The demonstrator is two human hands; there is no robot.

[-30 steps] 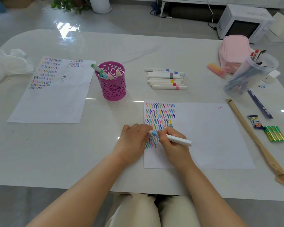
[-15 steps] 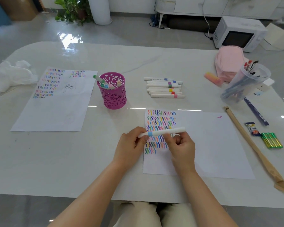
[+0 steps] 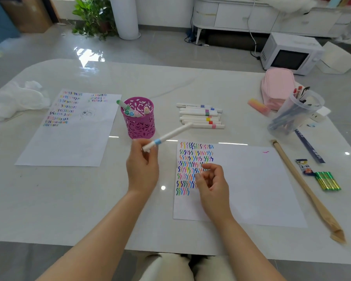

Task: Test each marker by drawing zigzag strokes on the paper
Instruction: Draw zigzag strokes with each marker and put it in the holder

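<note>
We see the pale desk (image 3: 49,199) filling most of the view. Its rounded far edge runs behind the pink cup (image 3: 139,122), and its near edge lies well in front of the cup, by the person's lap. The widest bare stretch of desk is in front of the cup and to its left, reaching down to that near edge.

The paper (image 3: 251,189) lies in front of the cup and to its right. Rows of coloured zigzags are packed into its left part, one small pink mark sits near its far right corner, and the rest is blank. A second sheet (image 3: 69,142) lies left of the cup, with zigzag rows and a small sketch at its far end.

The left hand (image 3: 143,169) is just in front of the cup, its grip closed round one end of a white marker (image 3: 170,134) with a light blue band. The marker is held above the desk and slants away to the right of the cup, towards a row of white markers (image 3: 200,116) lying there. The right hand (image 3: 211,183) hovers over the zigzags, further right of the cup, its grip loose, fingers half curled, holding nothing. More markers stand in the cup.

Far to the right of the cup lie a blue ruler (image 3: 310,147) and a green pack of batteries (image 3: 327,181). Their print is too small for us to read.
</note>
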